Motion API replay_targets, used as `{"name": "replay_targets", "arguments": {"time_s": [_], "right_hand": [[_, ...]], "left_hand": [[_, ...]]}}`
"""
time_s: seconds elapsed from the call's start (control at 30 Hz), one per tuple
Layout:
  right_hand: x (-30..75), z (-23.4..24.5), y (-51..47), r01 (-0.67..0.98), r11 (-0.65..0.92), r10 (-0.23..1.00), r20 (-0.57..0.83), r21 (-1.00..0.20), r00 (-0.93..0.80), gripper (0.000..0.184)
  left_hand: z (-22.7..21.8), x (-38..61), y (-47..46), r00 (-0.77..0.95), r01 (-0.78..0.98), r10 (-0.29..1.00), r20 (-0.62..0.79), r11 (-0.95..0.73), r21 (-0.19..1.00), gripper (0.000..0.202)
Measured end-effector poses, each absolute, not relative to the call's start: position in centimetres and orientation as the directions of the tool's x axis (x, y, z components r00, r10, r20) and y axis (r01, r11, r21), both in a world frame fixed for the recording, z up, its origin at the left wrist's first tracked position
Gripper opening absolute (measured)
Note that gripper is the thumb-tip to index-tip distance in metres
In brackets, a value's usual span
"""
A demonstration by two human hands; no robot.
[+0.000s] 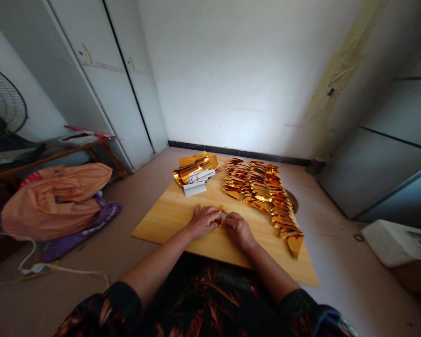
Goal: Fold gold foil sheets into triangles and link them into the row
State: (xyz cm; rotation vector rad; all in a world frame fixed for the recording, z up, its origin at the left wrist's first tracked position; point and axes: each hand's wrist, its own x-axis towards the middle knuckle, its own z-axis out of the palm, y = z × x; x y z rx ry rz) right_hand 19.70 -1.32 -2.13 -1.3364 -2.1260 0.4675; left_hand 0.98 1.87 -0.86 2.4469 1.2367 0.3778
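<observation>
My left hand [203, 220] and my right hand [236, 228] meet at the near middle of a wooden board [168, 217]. Both pinch a small piece of gold foil paper [222, 212], of which only a corner shows between the fingers. Rows of folded gold foil pieces [263, 192] cover the right part of the board, reaching down to its right edge. A stack of flat gold foil sheets [195, 171] with a white wrapper lies at the far left of the board.
The board lies on a tiled floor. An orange plastic bag [56, 199] and a purple bag [91, 227] lie at the left, below a low wooden bench [56, 157]. A fan [3, 100] stands far left. White cupboards line the walls; a white box [393, 241] sits right.
</observation>
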Motion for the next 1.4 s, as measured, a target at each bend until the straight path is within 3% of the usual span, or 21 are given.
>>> {"name": "replay_targets", "arguments": {"time_s": [0.13, 0.6, 0.83, 1.17, 1.4], "right_hand": [[19.8, -1.8, -1.8, 0.748, 0.462, 0.887, 0.255, -0.477, -0.385, 0.023], [19.3, -2.3, -2.4, 0.793, 0.460, 0.885, 0.280, -0.400, -0.372, 0.022], [17.7, -2.3, -3.6, 0.777, 0.529, 0.837, 0.359, -0.342, -0.412, 0.019], [19.5, -1.4, -3.4, 0.777, 0.516, 0.847, 0.348, -0.361, -0.401, 0.020], [19.8, -1.0, -3.7, 0.841, 0.438, 0.887, 0.304, -0.317, -0.347, 0.022]], "left_hand": [[-0.9, 1.0, 2.0, 0.583, 0.710, 0.809, 0.074, -0.552, 0.438, 0.013], [-1.6, 0.6, 2.7, 0.560, 0.707, 0.825, 0.071, -0.521, 0.478, 0.016], [-1.4, 0.8, 2.8, 0.560, 0.732, 0.828, 0.040, -0.516, 0.446, 0.024], [-0.6, -0.6, 1.0, 0.661, 0.723, 0.748, 0.057, -0.656, 0.216, 0.033], [-0.4, 2.9, -1.7, 0.492, 0.847, 0.859, 0.142, -0.510, 0.151, 0.029]]}}
